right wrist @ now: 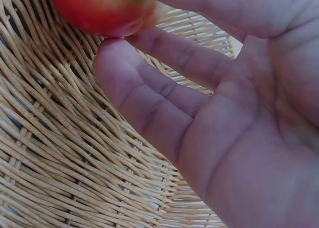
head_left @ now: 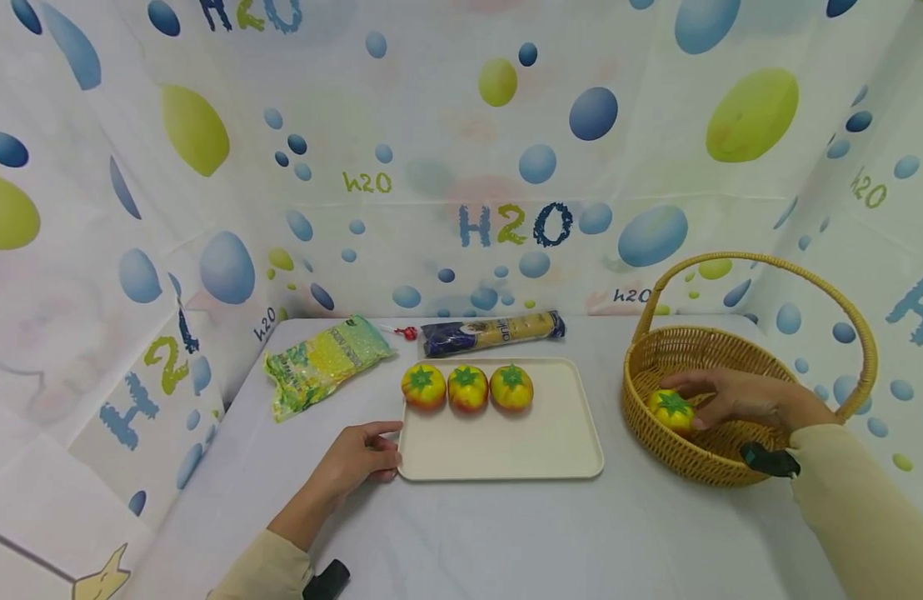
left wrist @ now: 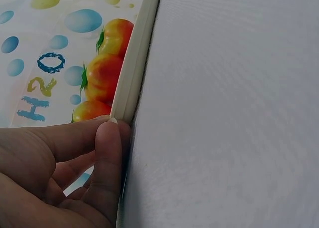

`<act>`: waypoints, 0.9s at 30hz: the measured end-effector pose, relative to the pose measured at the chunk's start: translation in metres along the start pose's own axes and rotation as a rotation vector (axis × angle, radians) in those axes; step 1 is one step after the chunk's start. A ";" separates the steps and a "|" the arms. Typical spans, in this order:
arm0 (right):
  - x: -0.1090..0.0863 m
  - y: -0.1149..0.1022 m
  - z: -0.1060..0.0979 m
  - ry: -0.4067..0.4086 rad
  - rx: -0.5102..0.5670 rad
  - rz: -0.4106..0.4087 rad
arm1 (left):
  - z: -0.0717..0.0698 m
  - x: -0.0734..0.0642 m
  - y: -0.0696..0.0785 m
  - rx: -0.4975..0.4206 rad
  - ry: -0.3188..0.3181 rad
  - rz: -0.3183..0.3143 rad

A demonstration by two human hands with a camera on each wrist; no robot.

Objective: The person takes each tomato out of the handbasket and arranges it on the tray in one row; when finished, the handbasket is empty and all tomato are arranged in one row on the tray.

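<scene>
In the head view my right hand (head_left: 739, 396) is inside the wicker basket (head_left: 634, 392), gripping a yellow-and-red tomato (head_left: 671, 411) with a green leafy top. The right wrist view shows the red underside of that tomato (right wrist: 102, 11) between thumb and fingers, against the woven wall. My left hand (head_left: 360, 458) pinches the left rim of a cream rectangular tray (head_left: 499, 454). Thumb and forefinger meet at the tray rim (left wrist: 132, 78) in the left wrist view. Three similar tomatoes stand in a row along the tray's back edge: left (head_left: 424, 387), middle (head_left: 468, 389) and right (head_left: 511, 388).
Behind the tray lies a long blue-and-gold packet (head_left: 491, 333). A small red-wrapped lollipop (head_left: 407, 333) is beside it. A green-and-yellow bag (head_left: 326, 367) lies at the back left. The basket's tall handle (head_left: 761, 258) arches over its opening. Patterned sheets surround the white table (head_left: 506, 533).
</scene>
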State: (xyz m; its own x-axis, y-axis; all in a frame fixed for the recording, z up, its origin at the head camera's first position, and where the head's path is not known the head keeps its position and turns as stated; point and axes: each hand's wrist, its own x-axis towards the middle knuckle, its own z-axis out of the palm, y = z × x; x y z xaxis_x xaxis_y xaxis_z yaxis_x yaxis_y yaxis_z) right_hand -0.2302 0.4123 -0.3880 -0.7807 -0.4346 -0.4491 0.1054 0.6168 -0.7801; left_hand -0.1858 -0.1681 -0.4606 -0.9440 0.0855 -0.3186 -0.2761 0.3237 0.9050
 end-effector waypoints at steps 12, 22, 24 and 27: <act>0.001 -0.003 0.001 0.043 -0.063 0.004 | -0.001 0.000 -0.001 0.000 -0.012 0.006; -0.009 -0.017 -0.004 0.177 -0.078 0.007 | -0.002 0.002 -0.001 -0.004 -0.012 0.011; -0.011 -0.021 -0.005 0.199 -0.080 -0.012 | -0.002 0.002 -0.001 -0.003 -0.014 0.010; -0.014 -0.027 -0.007 0.221 -0.073 -0.034 | -0.002 0.002 -0.001 -0.006 -0.015 0.012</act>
State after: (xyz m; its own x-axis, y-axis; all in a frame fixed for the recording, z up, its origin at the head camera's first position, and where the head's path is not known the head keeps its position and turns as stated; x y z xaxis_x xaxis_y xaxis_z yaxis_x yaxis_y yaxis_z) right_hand -0.2260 0.4059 -0.3574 -0.8996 -0.3069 -0.3108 0.0382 0.6536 -0.7559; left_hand -0.1876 -0.1699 -0.4615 -0.9444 0.1039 -0.3120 -0.2660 0.3165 0.9105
